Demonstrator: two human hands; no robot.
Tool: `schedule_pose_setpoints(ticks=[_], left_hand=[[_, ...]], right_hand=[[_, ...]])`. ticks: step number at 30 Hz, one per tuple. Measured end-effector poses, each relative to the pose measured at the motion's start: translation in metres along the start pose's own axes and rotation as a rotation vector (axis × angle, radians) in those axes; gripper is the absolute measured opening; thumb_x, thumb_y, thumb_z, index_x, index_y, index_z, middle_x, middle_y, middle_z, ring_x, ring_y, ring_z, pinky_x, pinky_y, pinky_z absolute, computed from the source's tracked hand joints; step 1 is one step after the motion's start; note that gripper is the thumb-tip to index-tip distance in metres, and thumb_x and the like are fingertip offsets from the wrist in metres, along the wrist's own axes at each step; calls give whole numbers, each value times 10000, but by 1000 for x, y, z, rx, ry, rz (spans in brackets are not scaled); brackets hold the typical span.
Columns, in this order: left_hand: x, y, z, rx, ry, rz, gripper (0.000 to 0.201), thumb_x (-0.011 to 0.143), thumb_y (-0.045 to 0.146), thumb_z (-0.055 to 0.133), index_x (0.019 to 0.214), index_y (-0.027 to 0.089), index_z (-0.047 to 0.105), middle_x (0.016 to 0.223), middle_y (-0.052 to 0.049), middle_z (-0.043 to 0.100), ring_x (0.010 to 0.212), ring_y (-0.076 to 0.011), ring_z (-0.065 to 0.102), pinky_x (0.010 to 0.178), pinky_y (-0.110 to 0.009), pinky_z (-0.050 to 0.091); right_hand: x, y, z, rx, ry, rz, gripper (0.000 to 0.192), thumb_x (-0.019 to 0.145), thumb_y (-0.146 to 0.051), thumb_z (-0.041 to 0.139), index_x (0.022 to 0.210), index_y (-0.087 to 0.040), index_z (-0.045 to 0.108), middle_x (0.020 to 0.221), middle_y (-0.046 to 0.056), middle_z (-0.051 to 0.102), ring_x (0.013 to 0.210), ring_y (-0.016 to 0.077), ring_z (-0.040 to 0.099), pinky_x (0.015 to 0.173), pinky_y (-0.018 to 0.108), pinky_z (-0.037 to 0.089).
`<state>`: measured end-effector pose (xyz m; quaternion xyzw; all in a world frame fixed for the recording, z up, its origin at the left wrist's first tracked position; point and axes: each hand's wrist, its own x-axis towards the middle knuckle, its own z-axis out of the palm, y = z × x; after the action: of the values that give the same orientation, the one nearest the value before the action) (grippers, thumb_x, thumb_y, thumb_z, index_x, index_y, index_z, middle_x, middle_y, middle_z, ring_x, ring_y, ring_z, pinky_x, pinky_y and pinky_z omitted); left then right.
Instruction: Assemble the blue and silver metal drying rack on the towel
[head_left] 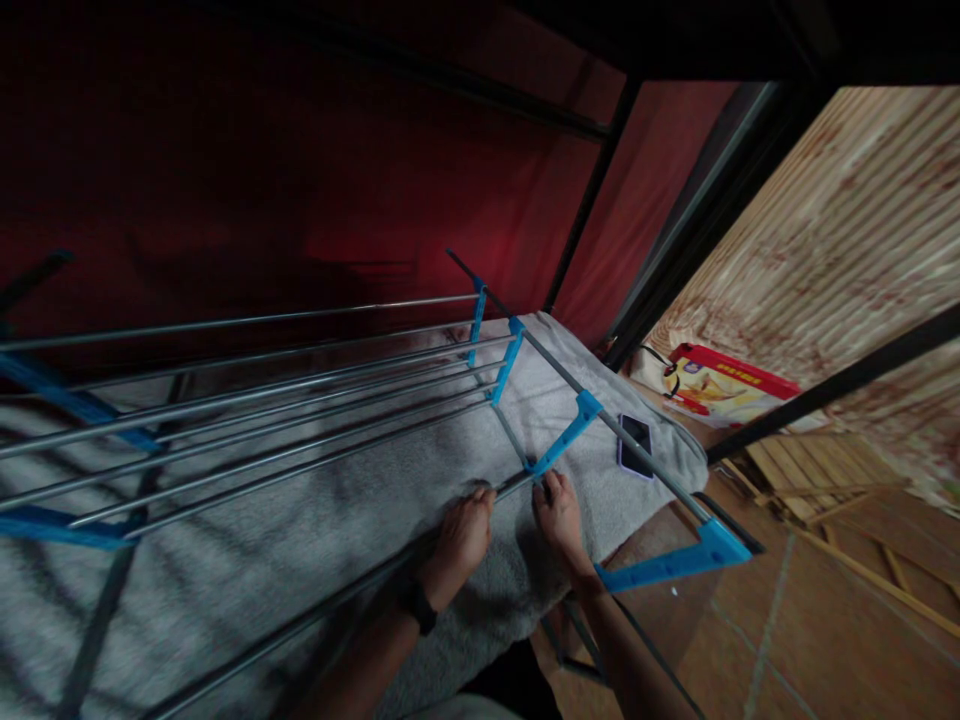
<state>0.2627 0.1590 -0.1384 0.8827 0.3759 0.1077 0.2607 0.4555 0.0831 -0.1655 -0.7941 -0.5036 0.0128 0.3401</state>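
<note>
A folding drying rack with metal rods (300, 400) and blue plastic joints (559, 440) stands over a grey blanket (315, 540) on a bed. My left hand (461, 535) is closed around the nearest rod close to its end. My right hand (559, 520) grips the same rod right at the blue joint. A dark band sits on my left wrist.
A phone (636, 445) lies on the blanket beyond the rack's side bar. A red and yellow box (720, 385) rests on the floor to the right, near wooden slats (810, 470). Dark red curtain (300, 180) and black bed-frame posts (589, 200) are behind.
</note>
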Motion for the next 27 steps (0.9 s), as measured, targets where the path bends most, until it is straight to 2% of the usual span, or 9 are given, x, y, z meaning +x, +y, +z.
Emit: schedule_pose_setpoints(ticks=[3,7,10,13,16,20,22,24,27], left_hand=[[-1,3,-4,29,27,17,443,1018,118,405,1401,173,620,1374,-159,694,1309,-262,650,1122,-425,504],[-24,-9,-2,27,171,90,496,1026,177,471,1516,209,538,1549,-150,579,1458,-294,530,1205,-519,455],[-64,-29,-1,32,283,86,494,1050,197,456,1532,271,532,1554,-98,581,1453,-252,529,1210,-482,476],[-118,-49,-10,-3,389,-35,454,1061,193,438,1471,300,601,1468,-76,643,1384,-222,581,1178,-432,512],[-169,-63,-30,-126,514,-212,394,1053,174,430,1322,268,702,1298,-84,712,1253,-203,647,1092,-382,563],[-224,-78,-56,-206,729,-473,352,1041,183,411,1128,236,749,1137,-92,721,1117,-208,676,1002,-374,588],[-245,-84,-62,-203,789,-575,335,1027,185,411,1031,235,743,1079,-83,713,1080,-213,678,988,-378,585],[-263,-89,-64,-191,849,-643,304,1014,198,421,949,235,716,1033,-75,703,1053,-216,681,968,-370,584],[-284,-94,-63,-157,969,-723,259,1011,244,431,881,235,655,960,-63,679,984,-220,680,928,-370,589]], right_hand=[[-1,-4,4,-99,42,-18,375,1001,-261,409,1269,-153,649,1027,114,655,933,244,595,881,390,516],[-1,-2,2,-109,88,-57,364,1009,-293,397,1262,-168,625,1011,106,651,934,255,605,872,409,523],[-12,4,-6,-37,128,-111,375,1030,-390,414,1276,-171,593,999,105,656,945,265,624,850,411,528],[-27,14,-8,15,111,-182,424,1027,-470,451,1254,-138,587,1052,174,648,1015,328,617,884,488,506],[-34,14,10,8,120,-448,410,1025,-492,477,1222,-166,627,1156,214,665,1089,359,623,911,522,501],[-49,-38,49,104,-19,-782,336,1034,-407,465,1221,-224,675,1231,177,696,1079,326,657,908,496,512],[-64,-82,60,122,-134,-864,333,1029,-329,469,1274,-235,675,1280,162,700,1109,313,663,933,488,515],[-78,-125,65,100,-334,-921,412,1022,-239,442,1383,-248,639,1371,142,682,1190,301,652,1008,491,503],[-93,-173,70,64,-494,-972,518,983,-132,422,1450,-262,606,1407,113,681,1227,289,650,1068,489,488]])
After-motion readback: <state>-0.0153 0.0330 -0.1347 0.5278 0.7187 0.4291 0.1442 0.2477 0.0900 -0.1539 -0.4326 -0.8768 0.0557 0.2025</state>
